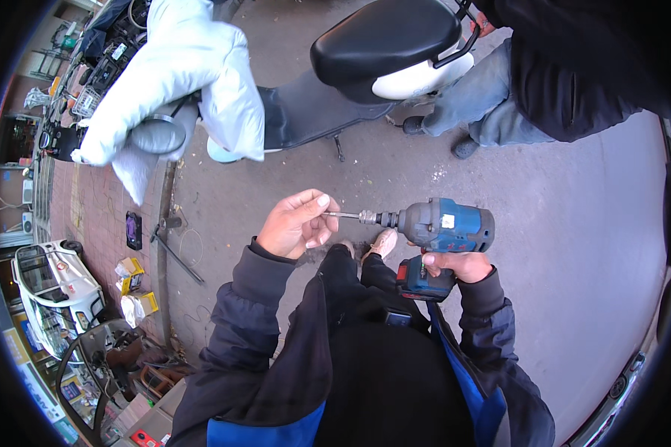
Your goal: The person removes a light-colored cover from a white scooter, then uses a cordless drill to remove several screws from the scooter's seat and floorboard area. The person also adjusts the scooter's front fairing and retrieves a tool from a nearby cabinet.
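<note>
My right hand (pixel 458 264) grips a blue and black cordless drill (pixel 446 222) by its handle, just above the black battery pack. A thin metal bit (pixel 344 215) sticks out leftward from the metal chuck fitting on its nose. My left hand (pixel 297 223) has its thumb and forefinger pinched at the far tip of that bit, the other fingers curled. Both hands are in front of my body, over the pavement, with my shoes below.
A scooter (pixel 385 37) with a white padded cover (pixel 171 74) stands ahead. Another person (pixel 566 67) stands at its right. At the left are a kerb, a long tool (pixel 181 259), yellow boxes (pixel 133 278), a white cart (pixel 52 290) and assorted equipment. A car's edge shows at the lower right.
</note>
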